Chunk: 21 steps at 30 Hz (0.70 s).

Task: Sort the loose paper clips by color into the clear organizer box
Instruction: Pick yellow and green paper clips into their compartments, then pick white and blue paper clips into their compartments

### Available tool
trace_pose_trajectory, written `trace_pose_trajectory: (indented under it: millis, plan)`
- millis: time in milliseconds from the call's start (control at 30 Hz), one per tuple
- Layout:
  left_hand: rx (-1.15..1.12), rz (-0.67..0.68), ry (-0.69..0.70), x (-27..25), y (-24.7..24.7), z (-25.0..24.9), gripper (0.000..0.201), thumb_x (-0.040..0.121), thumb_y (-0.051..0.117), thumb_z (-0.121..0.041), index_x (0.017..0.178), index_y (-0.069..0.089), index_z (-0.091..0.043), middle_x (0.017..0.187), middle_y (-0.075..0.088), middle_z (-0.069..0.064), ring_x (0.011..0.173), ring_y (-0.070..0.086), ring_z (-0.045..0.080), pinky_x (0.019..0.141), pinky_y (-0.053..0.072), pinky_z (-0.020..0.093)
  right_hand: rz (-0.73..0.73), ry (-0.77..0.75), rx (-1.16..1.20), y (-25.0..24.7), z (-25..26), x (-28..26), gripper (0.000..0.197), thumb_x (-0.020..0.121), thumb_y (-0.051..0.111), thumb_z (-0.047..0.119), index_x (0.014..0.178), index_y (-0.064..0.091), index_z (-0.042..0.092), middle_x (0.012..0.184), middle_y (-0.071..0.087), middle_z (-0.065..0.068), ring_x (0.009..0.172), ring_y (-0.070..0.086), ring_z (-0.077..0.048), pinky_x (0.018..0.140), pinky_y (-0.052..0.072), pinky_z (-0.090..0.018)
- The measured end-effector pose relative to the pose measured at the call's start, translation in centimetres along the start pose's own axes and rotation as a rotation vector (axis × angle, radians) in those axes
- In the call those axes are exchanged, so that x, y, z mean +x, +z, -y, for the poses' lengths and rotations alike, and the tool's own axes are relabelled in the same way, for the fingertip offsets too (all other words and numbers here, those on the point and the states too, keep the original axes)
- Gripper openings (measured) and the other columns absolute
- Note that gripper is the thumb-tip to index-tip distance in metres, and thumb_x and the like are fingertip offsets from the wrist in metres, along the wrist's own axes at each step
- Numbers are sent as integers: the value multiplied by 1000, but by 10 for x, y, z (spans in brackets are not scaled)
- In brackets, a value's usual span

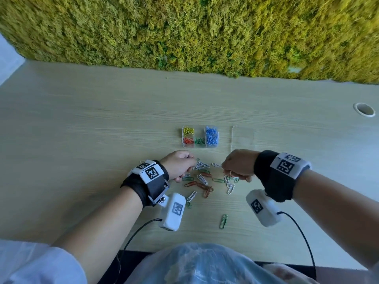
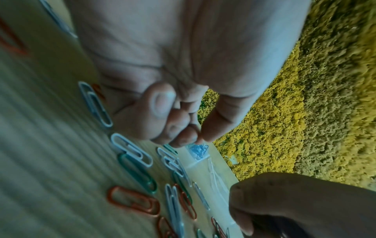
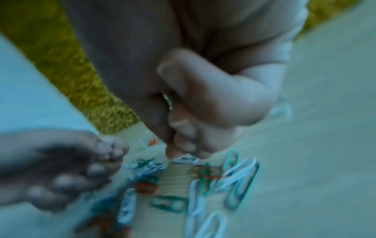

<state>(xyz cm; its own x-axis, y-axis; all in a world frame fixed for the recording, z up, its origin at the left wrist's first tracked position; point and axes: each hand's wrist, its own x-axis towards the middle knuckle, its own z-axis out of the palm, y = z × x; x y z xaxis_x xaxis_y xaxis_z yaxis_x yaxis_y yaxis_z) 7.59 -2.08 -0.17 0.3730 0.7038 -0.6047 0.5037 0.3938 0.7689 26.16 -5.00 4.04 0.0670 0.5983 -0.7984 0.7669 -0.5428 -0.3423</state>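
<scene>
Hands were both down at the loose paper clips [image 1: 202,178] scattered on the table [image 1: 82,124]: the left hand [image 1: 179,168] had its fingers curled, thumb against fingertip, with no clip discernible between them, and the right hand [image 1: 239,168] was likewise curled, its contents impossible to tell through blur. Just beyond them sat the clear organizer box [image 1: 200,136], holding yellow, red, green and blue clips in separate compartments, its clear lid [image 1: 243,136] lying beside it.

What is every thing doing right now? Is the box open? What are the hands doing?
organizer box: open, partly filled with yellow, red, green and blue clips in separate compartments.
lid: off, flat on the table right of the box.
loose paper clips: scattered on the table, white, green and red.
left hand: fingers curled at the pile; contents unclear.
right hand: fingers curled at the pile; contents unclear.
</scene>
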Motion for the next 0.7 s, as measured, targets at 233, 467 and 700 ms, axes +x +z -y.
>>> trace_pose_trajectory:
  millis: [233,467,700]
  plan:
    - [116,1,21,-1,-10,3,15,92,50,-12,79,53,-18,67,50,0,52,42,14,44,34,26,-145,-156,-155,-25,51,17,14,94,51,14,86,62,10,63,52,0,50,48,-12,46,38,-20]
    - [215,-70,35,-6,-17,4,21,93,45,-5,80,51,-20,83,58,1,53,48,8,44,41,19,-290,-314,-237,-34,100,47,32,86,59,15,116,66,7,90,66,-4,74,58,-17,69,52,-28]
    - [100,-79,25,-14,-26,16,15,93,46,-1,98,53,-13,77,51,0,60,48,11,47,40,20,-369,-361,-430,-23,115,65,29,89,54,11,115,68,10,118,66,-8,110,62,-26,92,52,-33]
